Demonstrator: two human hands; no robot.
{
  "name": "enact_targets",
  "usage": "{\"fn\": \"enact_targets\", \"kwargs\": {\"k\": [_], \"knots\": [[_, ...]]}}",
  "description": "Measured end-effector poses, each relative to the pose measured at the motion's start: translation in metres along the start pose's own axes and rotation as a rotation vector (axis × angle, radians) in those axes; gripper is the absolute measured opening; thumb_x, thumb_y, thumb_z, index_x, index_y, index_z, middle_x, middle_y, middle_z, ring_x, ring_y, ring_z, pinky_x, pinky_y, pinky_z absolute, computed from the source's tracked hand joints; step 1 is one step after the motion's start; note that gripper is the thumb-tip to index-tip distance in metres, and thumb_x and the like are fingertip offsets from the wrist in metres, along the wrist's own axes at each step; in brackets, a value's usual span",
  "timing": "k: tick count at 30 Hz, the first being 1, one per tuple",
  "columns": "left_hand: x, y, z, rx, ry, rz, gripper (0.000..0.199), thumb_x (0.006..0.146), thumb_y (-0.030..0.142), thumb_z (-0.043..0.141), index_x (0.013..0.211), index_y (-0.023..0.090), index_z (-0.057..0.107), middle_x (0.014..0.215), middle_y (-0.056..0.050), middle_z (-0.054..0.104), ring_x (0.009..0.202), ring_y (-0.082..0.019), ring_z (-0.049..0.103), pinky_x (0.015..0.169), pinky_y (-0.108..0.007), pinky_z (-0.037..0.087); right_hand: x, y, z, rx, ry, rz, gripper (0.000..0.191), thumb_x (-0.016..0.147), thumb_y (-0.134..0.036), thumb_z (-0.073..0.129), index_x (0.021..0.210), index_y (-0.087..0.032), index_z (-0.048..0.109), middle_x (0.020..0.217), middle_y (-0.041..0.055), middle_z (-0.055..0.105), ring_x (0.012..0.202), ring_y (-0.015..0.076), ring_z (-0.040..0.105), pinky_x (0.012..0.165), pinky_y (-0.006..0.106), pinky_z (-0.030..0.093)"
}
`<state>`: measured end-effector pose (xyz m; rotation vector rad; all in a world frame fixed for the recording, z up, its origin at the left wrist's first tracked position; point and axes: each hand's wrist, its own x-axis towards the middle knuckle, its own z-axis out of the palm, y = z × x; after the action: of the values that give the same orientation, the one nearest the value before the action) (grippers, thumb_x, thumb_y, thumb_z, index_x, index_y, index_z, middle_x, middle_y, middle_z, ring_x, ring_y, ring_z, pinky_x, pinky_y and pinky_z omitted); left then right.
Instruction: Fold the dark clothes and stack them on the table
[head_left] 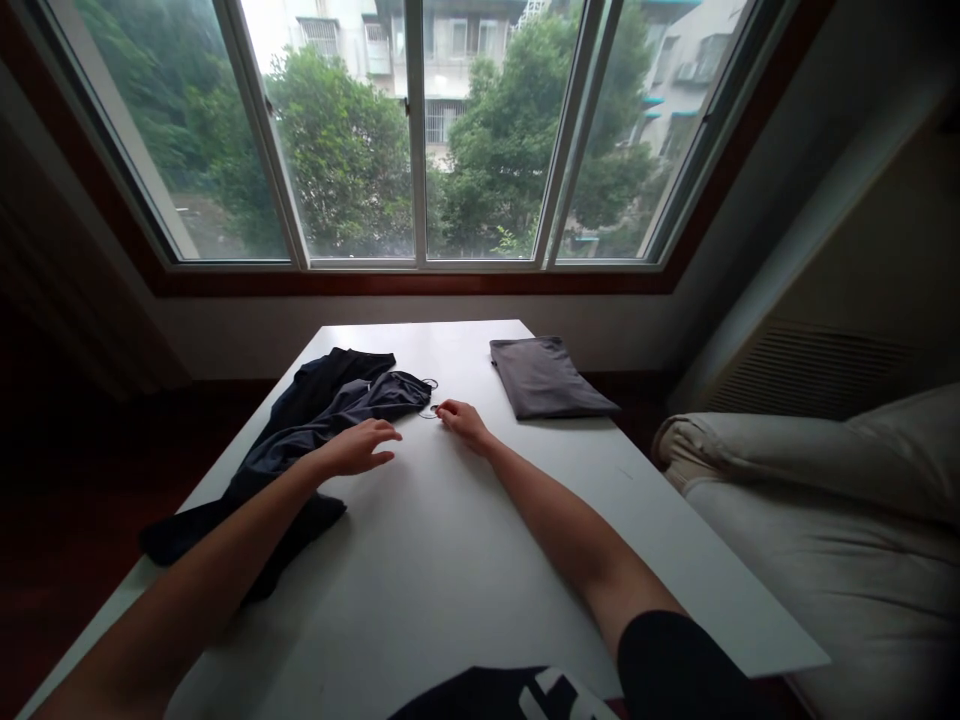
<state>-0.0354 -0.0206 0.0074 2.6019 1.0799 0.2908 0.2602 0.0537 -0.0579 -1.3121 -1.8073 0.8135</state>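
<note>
Dark blue and black clothing [322, 410] lies loosely heaped on the left half of the white table [420, 580]. My left hand [358, 448] hovers at the right side of this heap, its thumb and fingers apart and nothing between them. At the table's middle, my right hand [460, 420] pinches a thin cord [427, 415] that trails from the end of the dark garment. A folded grey garment [551, 378] lies flat at the back right, apart from both hands.
Behind the table's far edge is a wall with a wide window [420, 265]. A pale sofa [825, 520] stands to the right, close to the table's side. A vented panel [810, 365] is behind the sofa.
</note>
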Motion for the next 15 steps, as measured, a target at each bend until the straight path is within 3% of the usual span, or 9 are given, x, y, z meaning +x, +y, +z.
{"fn": "enact_targets", "kwargs": {"k": [4, 6, 9, 12, 15], "knots": [[0.053, -0.015, 0.021, 0.103, 0.006, 0.011, 0.041, 0.093, 0.043, 0.063, 0.129, 0.023, 0.071, 0.138, -0.013, 0.062, 0.131, -0.032, 0.053, 0.115, -0.045, 0.039, 0.001, 0.003, 0.001, -0.056, -0.008, -0.003, 0.019, 0.093, -0.033, 0.059, 0.096, -0.023, 0.075, 0.089, 0.0005, 0.074, 0.083, 0.0172, 0.063, 0.078, 0.026, 0.047], [0.076, -0.025, 0.027, 0.174, 0.013, -0.055, 0.043, 0.091, 0.041, 0.066, 0.131, 0.024, 0.069, 0.141, -0.013, 0.061, 0.135, -0.033, 0.05, 0.119, -0.048, 0.033, 0.001, 0.004, 0.002, -0.087, -0.002, -0.025, 0.018, 0.094, -0.028, 0.058, 0.098, -0.023, 0.075, 0.094, 0.0013, 0.074, 0.086, 0.0174, 0.063, 0.081, 0.026, 0.047], [0.103, -0.045, 0.024, 0.282, 0.045, -0.233, 0.047, 0.093, 0.041, 0.064, 0.136, 0.023, 0.065, 0.148, -0.015, 0.056, 0.145, -0.036, 0.039, 0.124, -0.059, 0.016, -0.004, 0.006, 0.008, -0.189, 0.001, -0.117, 0.015, 0.095, -0.024, 0.06, 0.097, -0.022, 0.075, 0.1, 0.0033, 0.071, 0.093, 0.0184, 0.062, 0.087, 0.028, 0.045], [0.115, -0.075, 0.009, 0.343, 0.096, -0.398, 0.047, 0.093, 0.037, 0.061, 0.133, 0.014, 0.066, 0.156, -0.025, 0.045, 0.152, -0.048, 0.022, 0.118, -0.074, 0.0, -0.008, 0.008, 0.013, -0.266, -0.038, -0.214, 0.012, 0.096, -0.024, 0.063, 0.095, -0.023, 0.075, 0.097, 0.0041, 0.069, 0.098, 0.0198, 0.059, 0.089, 0.028, 0.043], [0.112, -0.111, -0.005, 0.387, 0.161, -0.689, 0.051, 0.09, 0.036, 0.062, 0.138, 0.017, 0.062, 0.164, -0.024, 0.035, 0.154, -0.052, 0.013, 0.114, -0.08, 0.001, -0.008, 0.01, 0.015, -0.27, -0.053, -0.234, 0.011, 0.096, -0.021, 0.065, 0.094, -0.022, 0.075, 0.092, 0.0034, 0.067, 0.095, 0.0189, 0.058, 0.085, 0.027, 0.042]]}}
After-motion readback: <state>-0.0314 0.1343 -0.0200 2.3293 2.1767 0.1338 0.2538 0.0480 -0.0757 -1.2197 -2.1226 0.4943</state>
